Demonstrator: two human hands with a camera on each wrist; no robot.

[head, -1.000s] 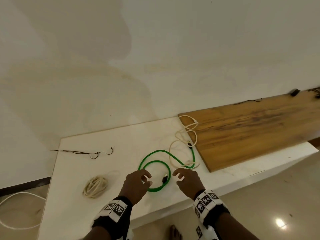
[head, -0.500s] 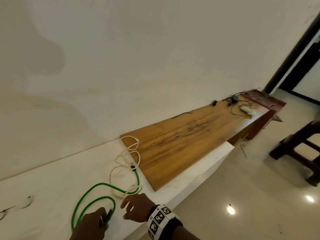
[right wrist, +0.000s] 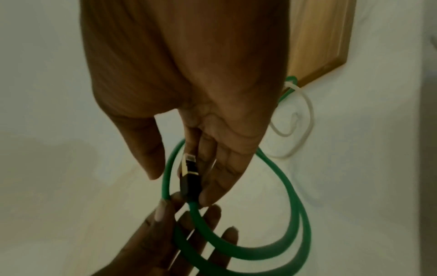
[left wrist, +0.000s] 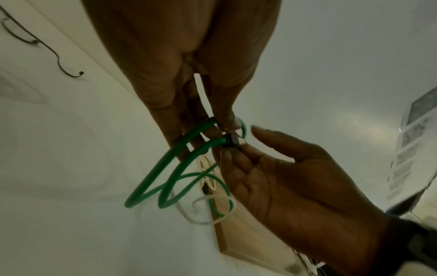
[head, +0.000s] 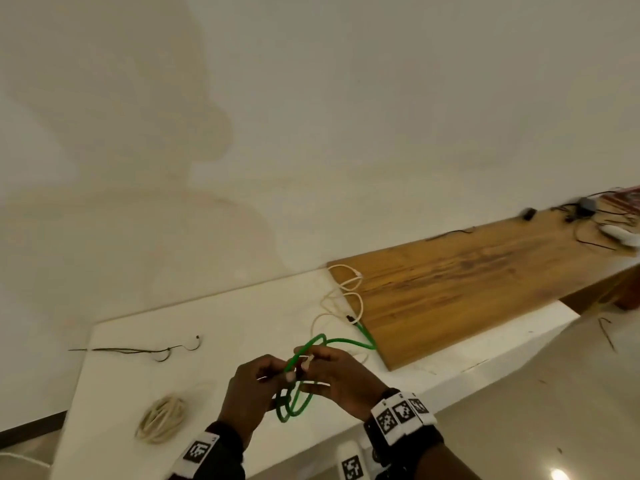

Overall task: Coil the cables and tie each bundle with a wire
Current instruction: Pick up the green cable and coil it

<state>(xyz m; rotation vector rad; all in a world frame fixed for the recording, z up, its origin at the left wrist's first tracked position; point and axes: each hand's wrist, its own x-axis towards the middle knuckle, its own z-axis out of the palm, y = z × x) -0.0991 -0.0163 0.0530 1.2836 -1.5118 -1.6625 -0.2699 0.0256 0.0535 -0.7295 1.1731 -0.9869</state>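
Observation:
A green cable point(head: 294, 400) with a black plug point(right wrist: 189, 173) hangs in two loops between my hands above the white table point(head: 242, 313). My left hand point(head: 287, 375) pinches the loops near the plug, thumb on top point(right wrist: 163, 207). My right hand point(head: 306, 365) holds the plug end against its fingers point(right wrist: 212, 186). The cable's far end trails to the edge of the wooden board point(head: 467, 289). A loose cream cable point(head: 332, 306) lies there, crossing the green one. A thin dark wire point(head: 138, 349) lies at the table's back left.
A coiled cream bundle point(head: 161, 419) rests near the table's front left. Small dark cables and a device point(head: 585, 206) clutter the board's far right end. The table's front edge runs just under my hands, with the floor point(head: 554, 393) beyond.
Both hands have lifted the green cable off the table and gathered it into loops. The camera swung right and back again.

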